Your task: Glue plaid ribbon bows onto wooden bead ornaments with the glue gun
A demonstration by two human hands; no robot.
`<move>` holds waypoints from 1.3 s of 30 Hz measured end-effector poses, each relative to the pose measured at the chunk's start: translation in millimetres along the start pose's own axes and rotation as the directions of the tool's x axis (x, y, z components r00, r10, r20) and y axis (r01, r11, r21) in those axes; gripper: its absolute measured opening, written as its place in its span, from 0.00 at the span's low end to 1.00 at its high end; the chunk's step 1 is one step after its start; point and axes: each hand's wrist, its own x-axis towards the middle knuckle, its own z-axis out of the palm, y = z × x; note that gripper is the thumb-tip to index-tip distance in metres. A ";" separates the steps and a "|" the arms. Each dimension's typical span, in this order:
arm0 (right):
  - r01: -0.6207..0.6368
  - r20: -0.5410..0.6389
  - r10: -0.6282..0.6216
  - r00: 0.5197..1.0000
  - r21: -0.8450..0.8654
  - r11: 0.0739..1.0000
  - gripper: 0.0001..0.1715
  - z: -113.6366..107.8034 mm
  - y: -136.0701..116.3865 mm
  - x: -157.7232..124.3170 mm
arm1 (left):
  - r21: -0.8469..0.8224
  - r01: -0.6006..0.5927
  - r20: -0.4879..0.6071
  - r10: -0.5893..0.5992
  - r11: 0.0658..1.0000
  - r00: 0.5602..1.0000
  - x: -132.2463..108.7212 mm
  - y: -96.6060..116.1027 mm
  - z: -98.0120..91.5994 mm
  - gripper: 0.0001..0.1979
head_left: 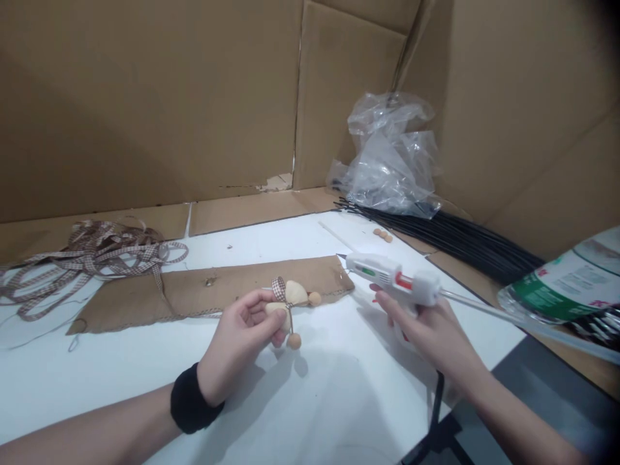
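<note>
Between the thumb and fingers of my left hand (247, 329) is a small cream-coloured craft piece (295, 294), with rounded wing-like parts, a checked ribbon loop (278, 287) and two stems ending in wooden beads (294, 341). My right hand (431, 329) is wrapped round the handle of a white hot glue gun (387, 274). Its nozzle points left, over the right end of a brown cardboard strip (179, 294). A long clear glue stick (523, 323) sticks out of the gun's back. The craft piece and the nozzle are apart.
Brown checked ribbon (111, 258) lies tangled at the left. Several small wooden beads (382, 235) rest beyond the gun. A crumpled plastic bag (392, 155) and a bundle of black rods (465, 239) lie back right, near a green-and-white package (566, 278). Cardboard walls (145, 97) stand behind.
</note>
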 end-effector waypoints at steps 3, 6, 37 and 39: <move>0.051 0.075 -0.051 0.996 0.000 0.999 0.26 7.3 -3.5 12.5 | -0.006 0.006 -0.009 -0.006 1.000 1.000 0.7 0.2 1.5 0.12; 0.067 0.104 -0.068 0.992 0.008 0.998 0.26 13.0 0.1 15.8 | -0.022 0.017 0.004 -0.017 1.000 1.000 1.4 0.1 2.1 0.12; 0.909 -0.091 -0.910 0.404 -0.071 0.410 0.08 22.4 -33.8 -8.4 | -0.154 0.141 0.361 -0.077 0.978 0.930 -2.7 1.0 0.5 0.07; 0.920 -0.072 -0.920 0.386 -0.039 0.389 0.07 33.7 -38.3 4.0 | -0.172 0.161 0.389 -0.083 0.972 0.918 -2.8 0.1 0.5 0.06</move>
